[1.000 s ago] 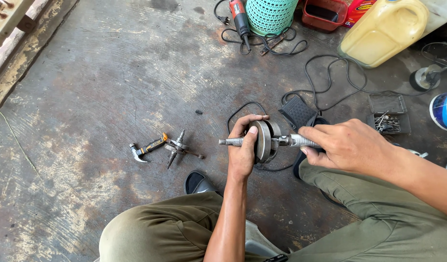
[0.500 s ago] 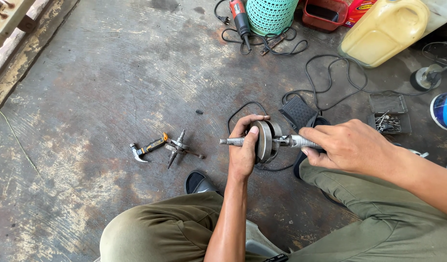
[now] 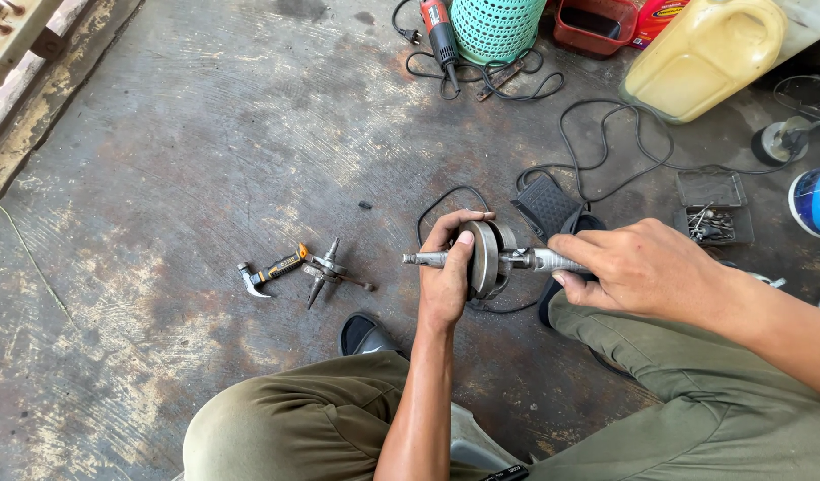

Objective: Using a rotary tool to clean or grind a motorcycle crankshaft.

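Both hands hold a crankshaft (image 3: 486, 260) level above the floor (image 3: 205, 160), left hand (image 3: 446, 276) wrapped round its round webs, right hand (image 3: 641, 267) closed on its right shaft end, seemingly turning and inspecting it, which next calls for steady support.

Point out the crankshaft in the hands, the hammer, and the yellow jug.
crankshaft (image 3: 486, 258), head view, on the round flywheel web.
hammer (image 3: 269, 271), head view, on the handle near the head.
yellow jug (image 3: 704, 55), head view, on its side wall.
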